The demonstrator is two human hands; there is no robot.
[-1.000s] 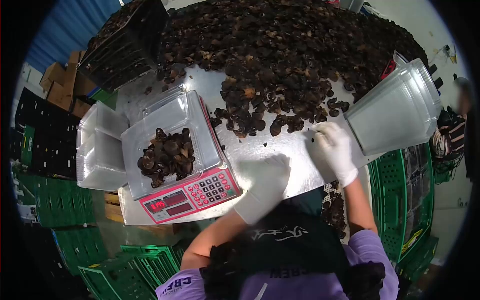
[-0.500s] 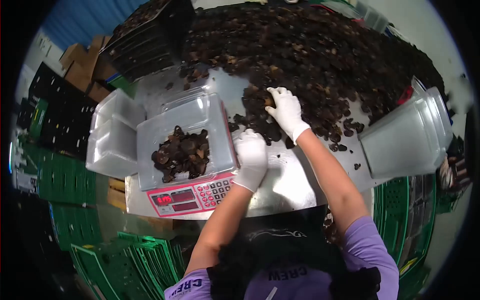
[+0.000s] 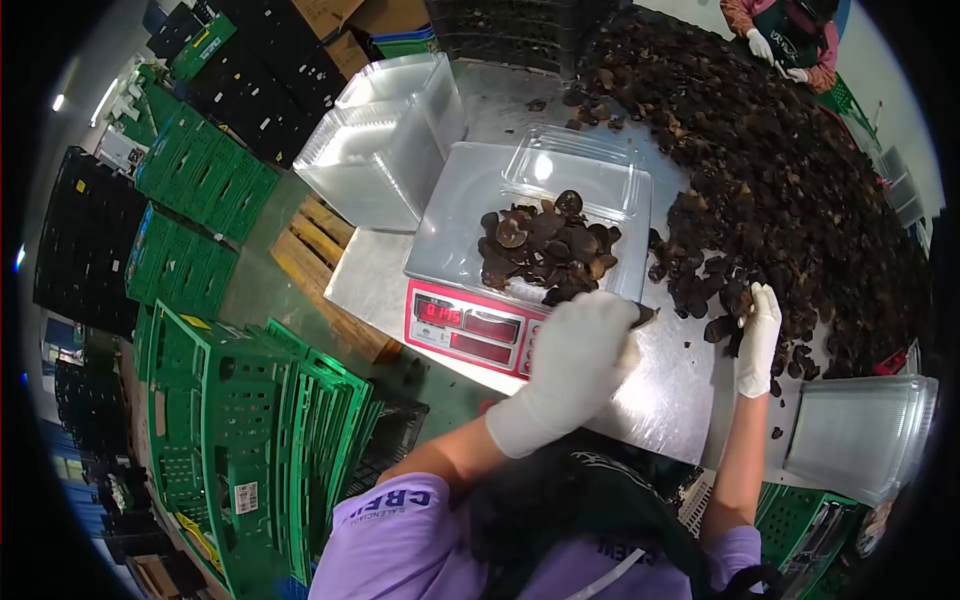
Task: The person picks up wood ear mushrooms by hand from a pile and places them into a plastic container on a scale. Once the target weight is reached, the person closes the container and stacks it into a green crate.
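Note:
My left hand (image 3: 575, 370), in a white glove and slightly blurred, is over the keypad side of the red-framed scale (image 3: 470, 335). Its fingers are closed, and a dark mushroom (image 3: 647, 316) pokes out past them. On the scale sits a clear plastic tray with a pile of dark brown mushrooms (image 3: 550, 245) in it, its clear lid (image 3: 590, 165) folded back. My right hand (image 3: 760, 340), also gloved, is at the near edge of the large mushroom heap (image 3: 780, 190). Its fingers are closed on a brownish mushroom (image 3: 746, 308). Red digits glow on the scale's display.
Stacked clear trays (image 3: 375, 150) stand left of the scale, and more clear containers (image 3: 860, 430) at the right. Green crates (image 3: 230, 430) and a wooden pallet (image 3: 320, 250) are beside the metal table (image 3: 380, 285). Across the heap, another person's gloved hands (image 3: 775, 60) show.
The view has turned, shifting the scale to the right in the picture. My left hand has come up over the scale's keypad with a mushroom. My right hand has moved nearer along the heap's edge.

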